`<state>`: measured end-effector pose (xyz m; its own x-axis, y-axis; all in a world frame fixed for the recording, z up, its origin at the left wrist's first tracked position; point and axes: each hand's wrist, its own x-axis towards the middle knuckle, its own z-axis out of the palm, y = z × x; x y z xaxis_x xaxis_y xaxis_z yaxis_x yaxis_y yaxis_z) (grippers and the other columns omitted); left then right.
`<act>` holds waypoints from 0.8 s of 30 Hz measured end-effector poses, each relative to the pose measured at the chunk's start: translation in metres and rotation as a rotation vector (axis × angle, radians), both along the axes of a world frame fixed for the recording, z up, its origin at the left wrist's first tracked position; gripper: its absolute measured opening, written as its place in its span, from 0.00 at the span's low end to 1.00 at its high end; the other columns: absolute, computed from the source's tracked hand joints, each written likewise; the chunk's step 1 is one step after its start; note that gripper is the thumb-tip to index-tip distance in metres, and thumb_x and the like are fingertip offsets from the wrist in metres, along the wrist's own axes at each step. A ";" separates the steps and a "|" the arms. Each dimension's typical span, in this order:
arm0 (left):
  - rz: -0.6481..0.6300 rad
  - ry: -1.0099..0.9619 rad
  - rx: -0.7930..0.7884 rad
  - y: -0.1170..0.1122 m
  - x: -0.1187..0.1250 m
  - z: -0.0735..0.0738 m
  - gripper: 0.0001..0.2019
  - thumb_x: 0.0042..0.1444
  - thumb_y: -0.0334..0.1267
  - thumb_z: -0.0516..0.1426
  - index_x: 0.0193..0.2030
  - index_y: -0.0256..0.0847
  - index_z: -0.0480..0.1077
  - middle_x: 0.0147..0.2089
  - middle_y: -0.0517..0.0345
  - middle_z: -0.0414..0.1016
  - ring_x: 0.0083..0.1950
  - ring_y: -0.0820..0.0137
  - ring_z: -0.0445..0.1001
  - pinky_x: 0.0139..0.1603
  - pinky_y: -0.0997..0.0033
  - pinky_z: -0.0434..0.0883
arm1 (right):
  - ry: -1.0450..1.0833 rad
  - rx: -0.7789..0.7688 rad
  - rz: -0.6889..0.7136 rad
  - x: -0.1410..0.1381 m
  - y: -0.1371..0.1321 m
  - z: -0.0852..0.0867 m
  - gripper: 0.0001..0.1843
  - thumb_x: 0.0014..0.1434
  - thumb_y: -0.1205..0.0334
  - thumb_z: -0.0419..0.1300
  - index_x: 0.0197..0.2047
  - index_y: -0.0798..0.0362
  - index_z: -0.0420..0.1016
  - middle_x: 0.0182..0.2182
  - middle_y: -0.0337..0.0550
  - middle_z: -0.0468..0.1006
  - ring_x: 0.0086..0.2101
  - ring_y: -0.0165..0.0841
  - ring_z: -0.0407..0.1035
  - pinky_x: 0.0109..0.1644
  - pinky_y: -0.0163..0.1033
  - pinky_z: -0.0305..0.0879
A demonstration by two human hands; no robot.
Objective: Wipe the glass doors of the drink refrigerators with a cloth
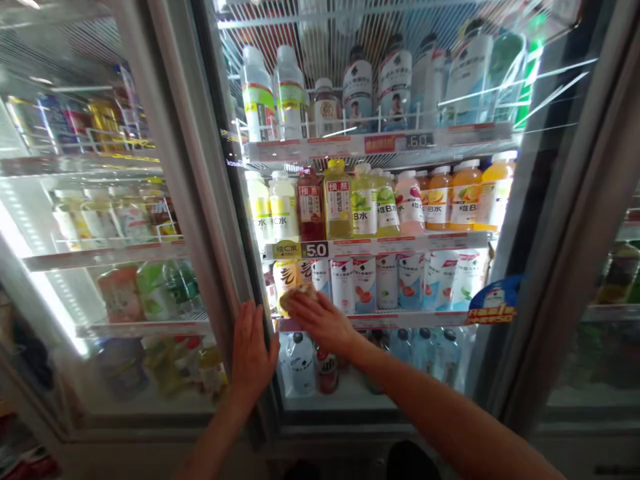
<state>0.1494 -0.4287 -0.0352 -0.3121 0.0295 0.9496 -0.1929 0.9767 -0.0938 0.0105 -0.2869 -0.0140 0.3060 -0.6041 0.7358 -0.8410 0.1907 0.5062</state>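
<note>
A shop drinks fridge fills the view. My left hand [253, 353] lies flat with fingers spread on the grey door frame [220, 220] between two glass doors. My right hand [320, 319] presses a small beige cloth [296, 295] against the glass door [500, 220] in front of the third shelf. Behind the glass stand white bottles with fruit labels [400, 280] and, one shelf up, yellow, green, pink and orange drink bottles [380, 203].
The left door [100, 220] is fogged, with blurred bottles on several shelves. Price strips [315, 249] run along the shelf edges. A blue promo tag [493, 301] hangs at the right. Another fridge section [615, 287] continues at far right.
</note>
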 end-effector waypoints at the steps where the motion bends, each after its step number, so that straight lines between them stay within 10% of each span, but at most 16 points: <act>1: -0.017 0.001 0.001 0.003 -0.005 0.002 0.36 0.57 0.35 0.52 0.69 0.38 0.38 0.70 0.41 0.44 0.71 0.59 0.44 0.67 0.52 0.53 | -0.030 -0.079 -0.043 -0.005 0.008 0.009 0.25 0.61 0.69 0.50 0.61 0.52 0.60 0.64 0.40 0.58 0.66 0.34 0.40 0.69 0.49 0.40; 4: -0.074 0.010 0.006 0.014 -0.022 0.010 0.37 0.57 0.35 0.53 0.69 0.38 0.37 0.70 0.41 0.43 0.71 0.59 0.43 0.67 0.52 0.52 | -0.093 -0.244 -0.164 -0.016 0.033 0.022 0.24 0.60 0.69 0.50 0.60 0.52 0.63 0.63 0.42 0.59 0.67 0.36 0.35 0.70 0.52 0.33; 9: -0.128 0.018 0.001 0.026 -0.047 0.029 0.37 0.57 0.34 0.52 0.69 0.38 0.37 0.70 0.42 0.43 0.71 0.58 0.42 0.67 0.51 0.52 | 0.052 -0.102 -0.164 -0.041 0.090 0.009 0.24 0.60 0.69 0.50 0.59 0.48 0.64 0.63 0.38 0.59 0.66 0.32 0.38 0.70 0.48 0.34; 15: -0.124 0.064 0.034 0.036 -0.072 0.045 0.37 0.58 0.38 0.53 0.69 0.42 0.36 0.71 0.46 0.40 0.72 0.58 0.38 0.68 0.48 0.45 | -0.165 -0.630 -0.393 -0.081 0.149 0.028 0.35 0.61 0.69 0.48 0.68 0.42 0.41 0.68 0.41 0.44 0.66 0.39 0.40 0.66 0.57 0.46; 21: -0.133 0.077 0.057 0.040 -0.076 0.042 0.36 0.59 0.38 0.52 0.69 0.45 0.37 0.72 0.48 0.39 0.72 0.57 0.38 0.68 0.46 0.44 | -0.101 -0.403 -0.364 -0.092 0.179 -0.001 0.33 0.60 0.72 0.49 0.66 0.42 0.49 0.66 0.42 0.52 0.65 0.37 0.46 0.65 0.53 0.51; 24: -0.116 0.079 0.040 0.032 -0.072 0.048 0.36 0.59 0.38 0.52 0.69 0.45 0.37 0.71 0.48 0.40 0.71 0.58 0.40 0.68 0.48 0.44 | -0.150 -0.688 -0.421 -0.118 0.208 0.009 0.32 0.61 0.70 0.48 0.67 0.46 0.48 0.67 0.46 0.50 0.65 0.40 0.45 0.65 0.57 0.50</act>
<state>0.0771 -0.3969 0.0128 -0.2332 0.0228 0.9722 -0.0835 0.9956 -0.0434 -0.1074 -0.0784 -0.0053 0.0230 -0.0448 0.9987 -0.6791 0.7324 0.0484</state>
